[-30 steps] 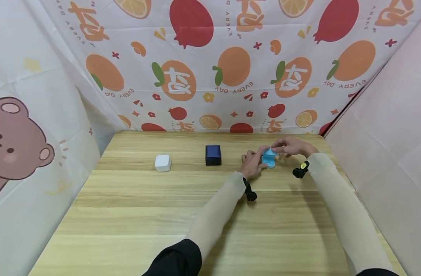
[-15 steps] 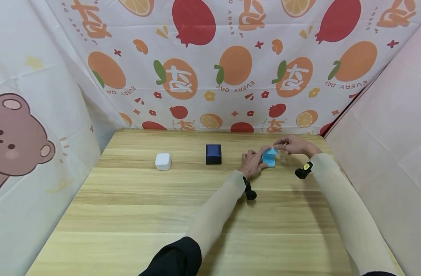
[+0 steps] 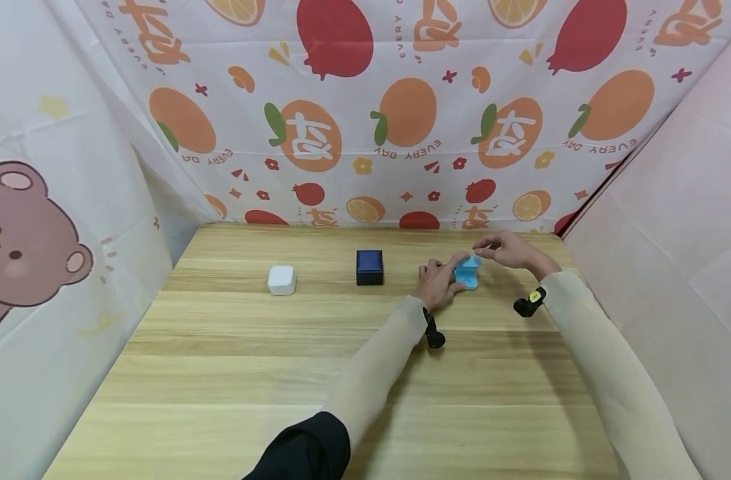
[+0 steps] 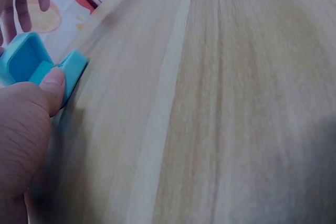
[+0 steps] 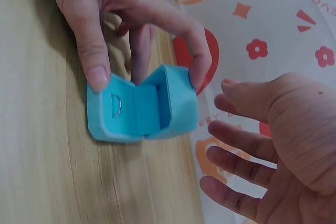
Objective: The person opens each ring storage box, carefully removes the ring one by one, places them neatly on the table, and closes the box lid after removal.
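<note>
A light-blue ring box point(image 3: 467, 279) stands with its lid raised near the right part of the table's far edge. Seated in its slot is a thin silver ring point(image 5: 119, 105), visible from the right wrist. My left hand point(image 3: 438, 284) holds the box from the left, thumb on the base's edge and index finger against the lid. Close beside the lid, my right hand point(image 3: 506, 251) is apart from the box, its fingers point(image 5: 239, 163) spread and holding nothing. The left wrist view shows my left thumb point(image 4: 54, 83) on the box base.
A dark-blue box point(image 3: 370, 268) sits left of my left hand. Farther left is a white rounded box point(image 3: 282, 281). A fruit-print cloth point(image 3: 365, 133) hangs behind the wooden table point(image 3: 221, 373), and a pale cloth point(image 3: 677, 220) borders its right side.
My right hand has come away from the ring box lid, moving slightly up and to the right. The left hand keeps its hold, and the lid stays raised.
</note>
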The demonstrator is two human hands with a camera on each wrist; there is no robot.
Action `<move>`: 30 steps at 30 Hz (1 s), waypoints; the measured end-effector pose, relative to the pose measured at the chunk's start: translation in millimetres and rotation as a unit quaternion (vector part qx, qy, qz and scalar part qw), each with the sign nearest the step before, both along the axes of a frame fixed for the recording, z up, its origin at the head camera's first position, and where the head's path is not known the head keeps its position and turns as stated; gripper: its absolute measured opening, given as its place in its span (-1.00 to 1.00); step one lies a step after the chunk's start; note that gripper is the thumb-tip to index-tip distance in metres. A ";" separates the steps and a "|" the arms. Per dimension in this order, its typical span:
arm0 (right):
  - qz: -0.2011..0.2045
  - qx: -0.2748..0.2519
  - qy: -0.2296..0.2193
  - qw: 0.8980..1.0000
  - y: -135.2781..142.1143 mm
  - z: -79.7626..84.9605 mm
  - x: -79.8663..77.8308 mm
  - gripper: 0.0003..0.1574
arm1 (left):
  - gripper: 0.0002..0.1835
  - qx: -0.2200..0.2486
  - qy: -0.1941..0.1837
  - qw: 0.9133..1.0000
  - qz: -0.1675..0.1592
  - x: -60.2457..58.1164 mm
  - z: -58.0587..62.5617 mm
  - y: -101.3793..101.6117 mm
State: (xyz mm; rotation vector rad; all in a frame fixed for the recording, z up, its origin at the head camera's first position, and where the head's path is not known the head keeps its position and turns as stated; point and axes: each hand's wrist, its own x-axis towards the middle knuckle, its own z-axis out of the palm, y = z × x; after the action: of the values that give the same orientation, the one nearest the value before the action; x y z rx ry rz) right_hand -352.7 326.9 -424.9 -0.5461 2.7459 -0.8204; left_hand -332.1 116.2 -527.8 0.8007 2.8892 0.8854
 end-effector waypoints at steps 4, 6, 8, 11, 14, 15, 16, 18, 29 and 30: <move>-0.007 -0.005 0.021 1.000 -2.1 0.4 1.3 -0.57 | -0.25 -0.006 -0.010 1.000 -0.002 -0.6 1.2 -0.6; -0.010 -0.008 0.032 0.999 -2.7 0.8 1.8 -0.62 | -0.24 -0.005 -0.012 1.000 -0.002 -0.7 1.7 -0.1; -0.010 -0.012 0.034 0.999 -2.7 1.5 3.3 -0.68 | -0.25 -0.001 -0.011 1.000 -0.001 -1.1 1.6 0.5; -0.012 -0.020 0.031 0.999 -3.0 1.1 5.4 -0.75 | -0.25 0.002 -0.011 1.000 -0.001 -1.7 0.0 1.2; -0.013 -0.027 0.033 0.999 -2.2 -0.7 8.7 -0.81 | -0.26 0.004 -0.009 1.000 0.000 -2.3 -1.8 1.7; -0.011 -0.030 0.037 0.999 -1.9 -1.8 9.7 -0.82 | -0.26 0.003 -0.008 1.000 0.000 -2.3 -2.3 1.8; -0.008 -0.031 0.042 0.999 -1.4 -2.9 10.7 -0.83 | -0.26 0.001 -0.008 1.000 0.001 -2.4 -2.5 1.9; -0.003 -0.032 0.047 0.998 -0.1 -5.0 12.9 -0.85 | -0.27 -0.001 -0.009 1.000 0.003 -2.2 -1.9 1.8; 0.003 -0.064 0.038 0.997 3.2 -18.9 18.4 -0.87 | -0.26 -0.018 -0.009 1.000 0.008 -2.8 -1.1 1.9; -0.002 -0.067 0.034 0.997 3.6 -20.3 18.8 -0.87 | -0.26 -0.019 -0.009 1.000 0.008 -2.8 -1.0 2.0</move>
State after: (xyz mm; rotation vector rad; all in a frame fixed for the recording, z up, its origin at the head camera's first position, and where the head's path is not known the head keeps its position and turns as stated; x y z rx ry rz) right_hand -333.9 330.5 -445.3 -0.6057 2.7685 -1.0097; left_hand -334.9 118.1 -528.8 0.7650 2.8911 0.8310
